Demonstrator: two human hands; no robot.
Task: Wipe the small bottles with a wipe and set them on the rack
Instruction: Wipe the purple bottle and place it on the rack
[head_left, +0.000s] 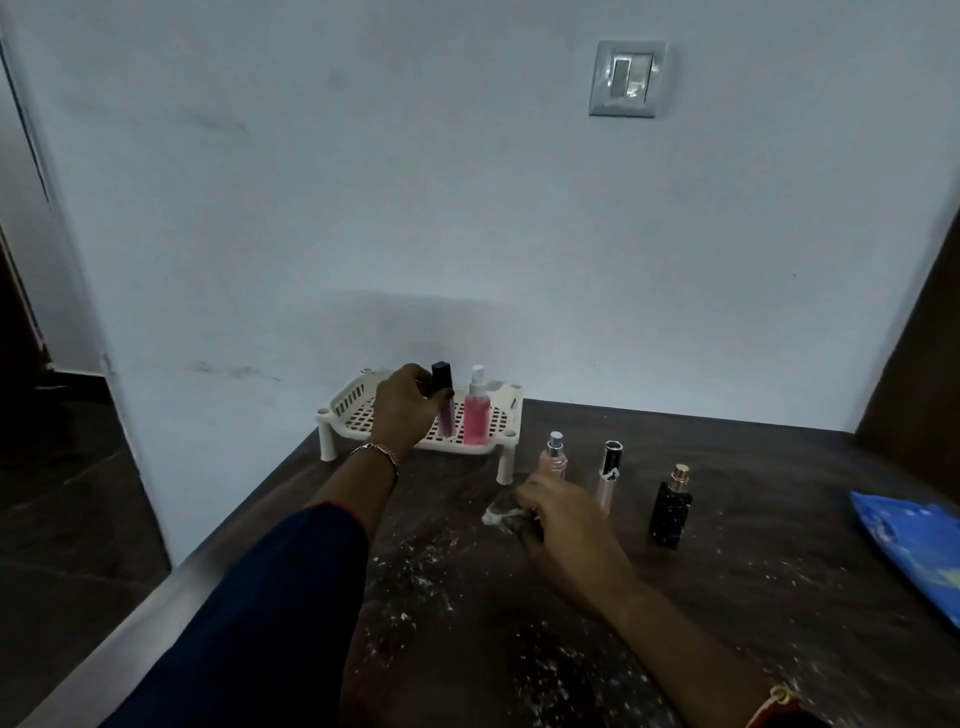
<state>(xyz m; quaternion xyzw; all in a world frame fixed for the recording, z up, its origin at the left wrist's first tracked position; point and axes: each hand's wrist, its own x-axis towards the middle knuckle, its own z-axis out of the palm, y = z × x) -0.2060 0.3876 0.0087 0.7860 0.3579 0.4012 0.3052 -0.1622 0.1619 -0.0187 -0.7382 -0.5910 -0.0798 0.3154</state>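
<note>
Your left hand (405, 402) is closed around a dark red tube with a black cap (444, 402), holding it upright over the white slotted rack (358, 402). Whether the tube's base touches the rack floor, can't tell. Just right of it a pink spray bottle (476, 415) stands upright on the rack. A bracelet (379, 451) sits on your left wrist, dark blue sleeve (270, 613) below it.

The rack stands at the far left corner of the worktop (753, 597), against the wall (415, 208).

Your right hand (558, 514) rests low on the worktop in front of the rack's near right leg, fingers curled over a crumpled white wipe (496, 514); grip is loose-looking and blurred, but the wipe is under the fingers.

Three bottles stand upright on the worktop right of the rack, in a row: a clear pinkish spray bottle with silver top (554, 454) just behind your right hand, a slim pale tube with black cap (610, 475) next, and a black square bottle with gold top (671, 509) furthest right, all apart from each other.

A blue packet (914, 551) lies at the worktop's right edge. White specks scattered over the dark surface near you. A switch plate (627, 78) on the wall above.
</note>
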